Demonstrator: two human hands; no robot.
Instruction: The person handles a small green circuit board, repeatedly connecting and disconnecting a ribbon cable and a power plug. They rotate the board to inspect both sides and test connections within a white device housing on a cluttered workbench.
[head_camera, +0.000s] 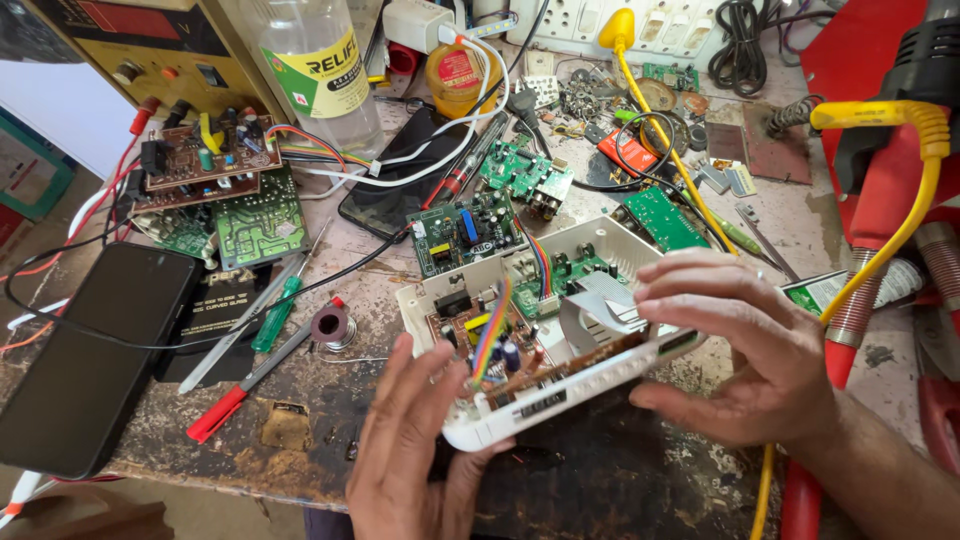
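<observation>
A white plastic device case (560, 395), lid off, rests tilted on the worn workbench and shows brown and green circuit boards inside. A rainbow ribbon cable (490, 335) and a flat grey ribbon (600, 300) run across the boards. My left hand (415, 455) grips the case's near left corner, thumb up by the ribbon cable. My right hand (740, 350) clasps the right end, fingers curled over the top edge and the grey ribbon.
A black phone (85, 355) lies at the left. Screwdrivers (255, 330), a solder reel (330, 325), loose circuit boards (240, 215), another phone (400, 180), a clear bottle (315, 70) and a yellow power supply (140, 45) crowd the back. A yellow cable (900, 215) and a red tool (880, 150) sit at the right.
</observation>
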